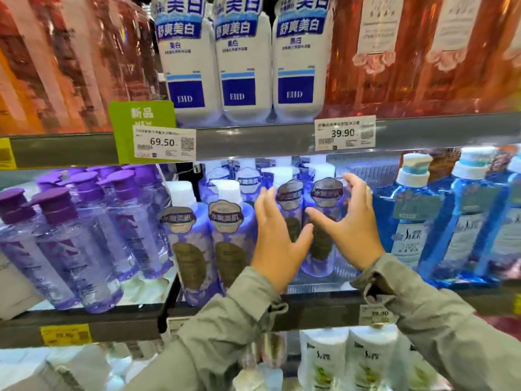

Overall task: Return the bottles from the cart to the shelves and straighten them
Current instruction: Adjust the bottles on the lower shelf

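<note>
Several lilac bottles with white caps and round grey-brown labels stand on the middle shelf [315, 303]. Two front ones [194, 249] stand at the shelf edge, left of my hands. Two more [324, 198] stand farther back, between my hands. My left hand [277, 235] is spread with fingers straight, in front of the left one of that pair. My right hand [349, 218] is spread and slightly curved beside the right one. Neither hand grips anything. No cart is in view.
Purple-capped clear bottles [76, 244] fill the shelf to the left, blue bottles [414, 224] to the right. White bottles [242, 60] and pink bottles [423, 52] stand on the shelf above. White pouches [346, 362] sit below. Price tags [344, 133] hang on the shelf rails.
</note>
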Demonstrator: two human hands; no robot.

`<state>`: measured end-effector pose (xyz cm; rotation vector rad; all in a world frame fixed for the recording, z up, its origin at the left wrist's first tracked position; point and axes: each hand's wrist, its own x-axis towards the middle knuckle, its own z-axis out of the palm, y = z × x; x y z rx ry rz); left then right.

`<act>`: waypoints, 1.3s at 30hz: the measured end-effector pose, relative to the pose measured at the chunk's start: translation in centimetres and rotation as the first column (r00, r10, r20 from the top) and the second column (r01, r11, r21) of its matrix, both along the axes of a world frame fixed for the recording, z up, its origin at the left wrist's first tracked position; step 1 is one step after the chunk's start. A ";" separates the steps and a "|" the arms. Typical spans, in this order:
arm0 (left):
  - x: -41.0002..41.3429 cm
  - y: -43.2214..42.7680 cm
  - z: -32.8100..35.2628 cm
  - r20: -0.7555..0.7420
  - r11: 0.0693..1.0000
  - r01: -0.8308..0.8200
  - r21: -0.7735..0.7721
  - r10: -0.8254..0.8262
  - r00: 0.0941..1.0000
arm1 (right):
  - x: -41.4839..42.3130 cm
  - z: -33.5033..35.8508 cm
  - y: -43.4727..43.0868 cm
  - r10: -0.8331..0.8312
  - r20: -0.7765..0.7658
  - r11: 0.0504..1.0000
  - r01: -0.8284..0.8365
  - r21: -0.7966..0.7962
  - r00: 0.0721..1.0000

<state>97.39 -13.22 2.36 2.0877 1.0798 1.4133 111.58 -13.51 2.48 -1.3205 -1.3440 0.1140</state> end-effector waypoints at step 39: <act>0.9 2.4 0.0 -0.041 0.974 -0.088 -0.207 0.082 0.996 | 1.1 -0.3 -0.9 0.071 0.041 0.986 -0.064 -0.153 0.997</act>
